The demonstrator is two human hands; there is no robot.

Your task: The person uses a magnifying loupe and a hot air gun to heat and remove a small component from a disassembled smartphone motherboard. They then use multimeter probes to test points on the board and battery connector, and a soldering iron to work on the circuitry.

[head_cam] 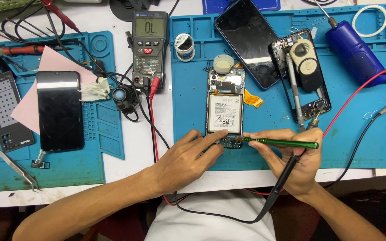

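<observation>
Opened smartphone with its back cover off, white battery exposed [224, 109], lies upright on the right-hand blue silicone work mat [188, 134], near the mat's front edge, on the white tabletop [135, 143]

Left hand [186, 159]: palm down, fingers loosely extended, index fingertip pressing on the lower left edge of the opened phone, steadying it; nothing gripped

Right hand [291, 163]: closed around a slim green metal screwdriver [278, 143], held almost level, tip pointing left and touching the small circuit board at the phone's bottom end. The same hand also holds a black multimeter probe [287, 172], its black lead trailing down toward the person's lap

Around the phone: small round white container [223, 64] at its top edge; orange flex cable [253, 99] sticking out on its right side. Further right on the same mat, a dark phone lying screen up [249, 40], a stripped black phone frame [307, 76], and a blue cylindrical power tool [356, 51]

Grey digital multimeter [148, 44] sits on the bare tabletop between the two mats, red and black leads plugged in. Spool of solder wire [184, 45] just beside it

Left blue mat [108, 125]: black phone face up [60, 110] on a pink sheet, grey back cover [6, 111] beside it, metal tweezers [16, 167] near the front
</observation>
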